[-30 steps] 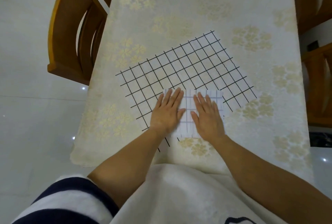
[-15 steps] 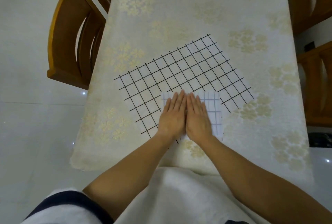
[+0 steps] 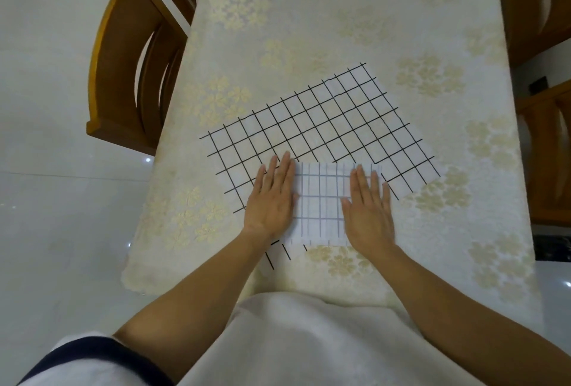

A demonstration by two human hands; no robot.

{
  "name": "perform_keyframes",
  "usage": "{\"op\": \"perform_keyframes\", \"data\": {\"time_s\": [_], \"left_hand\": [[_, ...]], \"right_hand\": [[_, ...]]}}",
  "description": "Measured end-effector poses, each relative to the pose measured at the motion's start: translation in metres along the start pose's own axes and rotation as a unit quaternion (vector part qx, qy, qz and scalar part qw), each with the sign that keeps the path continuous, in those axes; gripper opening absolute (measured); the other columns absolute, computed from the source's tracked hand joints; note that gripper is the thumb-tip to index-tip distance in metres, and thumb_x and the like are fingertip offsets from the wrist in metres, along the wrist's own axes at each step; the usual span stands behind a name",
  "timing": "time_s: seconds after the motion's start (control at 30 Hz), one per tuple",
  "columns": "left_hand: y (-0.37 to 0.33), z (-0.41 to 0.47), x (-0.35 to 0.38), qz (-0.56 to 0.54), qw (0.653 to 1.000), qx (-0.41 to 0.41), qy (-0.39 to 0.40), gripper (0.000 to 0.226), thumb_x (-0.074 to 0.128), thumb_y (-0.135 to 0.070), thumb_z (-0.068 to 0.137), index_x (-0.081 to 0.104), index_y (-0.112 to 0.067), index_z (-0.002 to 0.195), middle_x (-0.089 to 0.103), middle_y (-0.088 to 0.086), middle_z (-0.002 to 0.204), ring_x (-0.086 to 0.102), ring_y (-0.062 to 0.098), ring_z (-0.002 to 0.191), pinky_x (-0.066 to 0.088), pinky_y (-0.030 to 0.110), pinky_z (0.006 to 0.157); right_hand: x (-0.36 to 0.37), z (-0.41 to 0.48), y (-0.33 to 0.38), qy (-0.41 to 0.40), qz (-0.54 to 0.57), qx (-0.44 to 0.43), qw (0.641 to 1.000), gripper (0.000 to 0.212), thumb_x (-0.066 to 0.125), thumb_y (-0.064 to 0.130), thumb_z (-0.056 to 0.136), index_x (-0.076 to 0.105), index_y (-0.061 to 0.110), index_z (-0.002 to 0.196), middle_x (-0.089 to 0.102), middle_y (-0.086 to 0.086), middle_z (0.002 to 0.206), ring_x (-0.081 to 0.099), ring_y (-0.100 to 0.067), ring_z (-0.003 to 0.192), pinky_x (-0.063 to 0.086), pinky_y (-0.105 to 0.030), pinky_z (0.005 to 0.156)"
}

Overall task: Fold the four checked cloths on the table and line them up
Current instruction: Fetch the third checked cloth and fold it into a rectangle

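Note:
A small folded checked cloth (image 3: 321, 203), white with faint grey lines, lies near the table's front edge. It rests on top of a larger white cloth with a black grid (image 3: 321, 126), spread flat and turned at an angle. My left hand (image 3: 272, 197) lies flat on the folded cloth's left edge, fingers together. My right hand (image 3: 369, 209) lies flat on its right side. Neither hand grips anything. Only these two cloths are in view.
The table (image 3: 324, 14) wears a cream cloth with pale gold flowers. A wooden chair (image 3: 129, 54) stands at the left side, and more wooden chairs (image 3: 537, 2) at the right. White tiled floor lies to the left.
My hands were side by side, touching in the middle of the folded cloth; they have slid apart to its left and right edges.

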State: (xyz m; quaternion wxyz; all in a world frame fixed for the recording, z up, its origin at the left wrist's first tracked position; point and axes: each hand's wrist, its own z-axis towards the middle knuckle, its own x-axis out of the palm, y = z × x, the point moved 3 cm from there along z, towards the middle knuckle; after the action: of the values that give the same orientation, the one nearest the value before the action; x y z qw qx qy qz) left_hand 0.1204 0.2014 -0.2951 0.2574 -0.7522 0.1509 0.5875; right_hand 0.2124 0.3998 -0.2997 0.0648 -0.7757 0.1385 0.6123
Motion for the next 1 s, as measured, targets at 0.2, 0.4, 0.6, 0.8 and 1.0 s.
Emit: {"op": "perform_keyframes", "data": {"time_s": [0.2,0.4,0.6,0.8,1.0], "left_hand": [[-0.045,0.014,0.009,-0.029,0.998,0.038,0.039,0.066,0.023,-0.035,0.107,-0.009,-0.012,0.159,-0.015,0.006,0.167,-0.017,0.02,0.153,-0.005,0.042,0.126],[-0.013,0.012,0.012,-0.003,0.998,0.025,0.055,0.063,0.002,-0.054,0.105,-0.016,-0.025,0.159,-0.019,-0.006,0.166,-0.022,0.015,0.152,-0.002,0.045,0.126],[0.009,0.009,0.008,0.012,0.997,0.001,0.071,0.076,-0.002,-0.067,0.1,-0.021,-0.021,0.157,-0.027,-0.003,0.164,-0.026,0.017,0.151,-0.004,0.046,0.125],[-0.002,0.01,-0.007,-0.026,0.998,0.026,0.054,0.089,0.028,-0.069,0.099,-0.012,-0.018,0.16,-0.021,0.004,0.166,-0.023,0.024,0.152,-0.012,0.042,0.124],[-0.051,0.025,-0.004,-0.076,0.984,0.081,0.142,0.117,0.076,-0.058,0.078,-0.001,-0.028,0.161,-0.021,-0.001,0.166,-0.013,0.021,0.154,0.0,0.041,0.126]], "right_hand": [[-0.002,0.025,0.065,0.034,0.057,-0.039,0.997,0.065,0.013,0.035,0.1,-0.013,0.013,0.155,-0.015,-0.006,0.165,-0.018,-0.022,0.151,-0.002,-0.045,0.125],[0.008,0.014,0.01,0.046,0.008,-0.028,0.998,0.063,0.0,0.054,0.103,-0.025,0.024,0.153,-0.026,0.006,0.162,-0.026,-0.019,0.149,-0.005,-0.047,0.124],[0.004,0.014,-0.034,0.05,0.009,-0.005,0.999,0.069,0.002,0.059,0.101,-0.02,0.022,0.155,-0.021,0.003,0.164,-0.023,-0.021,0.15,0.0,-0.049,0.124],[-0.027,0.042,-0.036,-0.044,0.111,0.045,0.992,0.075,0.055,0.062,0.09,0.039,0.018,0.148,0.045,-0.01,0.143,0.033,-0.031,0.131,0.029,-0.045,0.111],[-0.053,0.085,-0.041,0.075,0.064,0.074,0.992,0.047,0.063,0.066,0.082,0.065,0.025,0.103,0.052,-0.009,0.122,0.041,-0.032,0.121,0.032,-0.044,0.103]]}}
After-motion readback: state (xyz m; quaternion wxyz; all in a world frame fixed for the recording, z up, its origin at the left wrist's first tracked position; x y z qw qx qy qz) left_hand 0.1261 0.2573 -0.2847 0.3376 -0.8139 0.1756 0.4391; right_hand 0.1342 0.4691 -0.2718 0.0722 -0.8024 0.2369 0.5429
